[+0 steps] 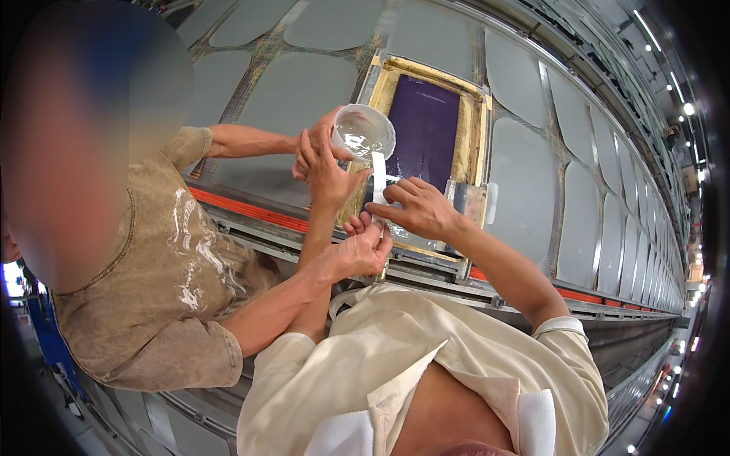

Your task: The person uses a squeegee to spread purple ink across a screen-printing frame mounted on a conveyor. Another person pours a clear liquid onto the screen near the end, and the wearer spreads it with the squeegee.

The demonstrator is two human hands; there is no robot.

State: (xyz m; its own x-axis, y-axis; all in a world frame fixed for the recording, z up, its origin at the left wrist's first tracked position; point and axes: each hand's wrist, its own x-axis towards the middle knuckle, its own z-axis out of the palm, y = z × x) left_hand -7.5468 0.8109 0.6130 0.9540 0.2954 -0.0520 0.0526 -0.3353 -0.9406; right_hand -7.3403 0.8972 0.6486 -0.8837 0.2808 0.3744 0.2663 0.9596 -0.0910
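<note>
A translucent plastic tub point(363, 133) holding a clear, glossy substance tilts over the left side of a framed printing screen point(426, 125). My left hand point(328, 176) is at the tub's lower left side, fingers up and thumb beneath it, overlapping a co-worker's hand point(328, 125) on the same tub. A flat white strip like a spatula point(379, 171) runs from the tub's rim down toward me. My right hand point(418, 207) has its bent fingers on the strip's lower part. Just below, the co-worker's other hand point(363, 249) pinches near the strip's bottom end, which is hidden.
The screen has a yellowed border and a dark purple middle, with wet shine near my right hand. A metal piece point(468, 201) lies at its right corner. Grey panels point(525, 167) fill the long table. An orange-red rail point(251, 209) runs along the edge. The co-worker point(160, 251) stands close at left.
</note>
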